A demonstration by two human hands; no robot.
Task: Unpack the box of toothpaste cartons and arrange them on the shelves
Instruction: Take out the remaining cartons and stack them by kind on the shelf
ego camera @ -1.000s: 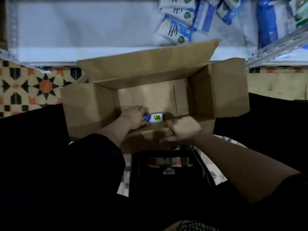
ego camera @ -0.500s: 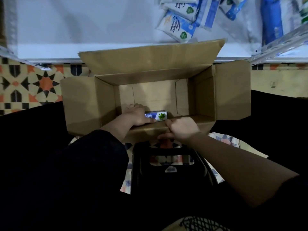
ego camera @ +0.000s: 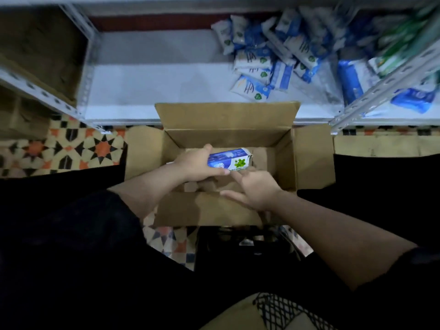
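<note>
The left hand [ego camera: 194, 164] has its grip closed around a blue-and-white toothpaste carton [ego camera: 229, 158], held above the open cardboard box [ego camera: 228, 163] interior. The right hand [ego camera: 256, 190], at 4 o'clock of the carton, has fingers extended, touching the carton's near edge. The white shelf [ego camera: 154, 91] lies at 12 o'clock of the box.
</note>
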